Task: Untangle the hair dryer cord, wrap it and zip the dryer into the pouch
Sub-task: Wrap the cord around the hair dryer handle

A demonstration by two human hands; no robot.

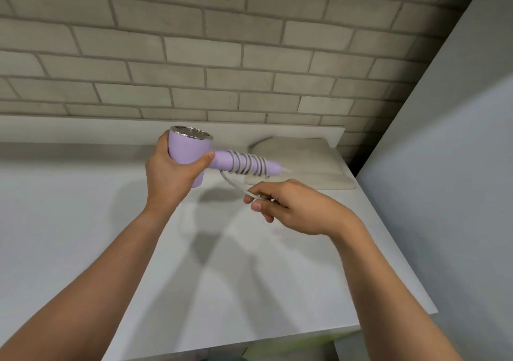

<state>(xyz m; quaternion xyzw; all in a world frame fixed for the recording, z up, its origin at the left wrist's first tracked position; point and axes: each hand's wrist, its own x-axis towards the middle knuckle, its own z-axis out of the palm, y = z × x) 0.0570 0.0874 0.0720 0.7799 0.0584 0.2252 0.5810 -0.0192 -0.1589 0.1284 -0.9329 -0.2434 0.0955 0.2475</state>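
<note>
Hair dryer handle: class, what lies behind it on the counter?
A cream pouch lies flat on the white counter behind the handle. The handle and wound cord hide part of the pouch; its zip cannot be seen.

Two arms show, both bare all the way up to the fingertips. L forearm (105, 271) is long & smooth and gets thinner near the wrist. R forearm (388, 277) looks much the same, wide at the bottom edge, slim by the wrist. L grip (172, 177), i.e. the hand, has a short thumbnail (211, 155). R grip (291, 208) has short nails too; one fingernail (256, 207) shows flat & rounded. Knuckles on R grip make small bumps. Pic is a bit blurry, so tiny marks on the skin can't be told.
</note>
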